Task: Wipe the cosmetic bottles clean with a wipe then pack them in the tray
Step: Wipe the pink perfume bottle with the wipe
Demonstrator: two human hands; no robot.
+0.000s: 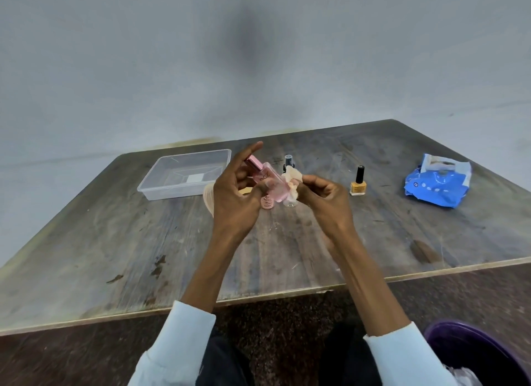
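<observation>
My left hand (232, 196) grips a pink glass bottle (273, 184) with a shiny pink cap, tilted up and left above the table. My right hand (324, 197) pinches a crumpled white wipe (291, 181) against the bottle's right side. Behind the hands lies a clear plastic tray (161, 178) with nothing in it. A small clear spray bottle (288, 163) with a dark nozzle stands behind the wipe. A yellow nail-polish bottle (357, 183) with a black cap stands to the right. A small pink round item (266, 203) and a clear round piece (288, 203) sit under the hands.
A blue wipes pack (436, 184), torn open, lies at the right of the worn wooden table (143, 256). A pale beige object (208, 197) is partly hidden behind my left wrist. A purple bin (482, 354) stands on the floor at bottom right.
</observation>
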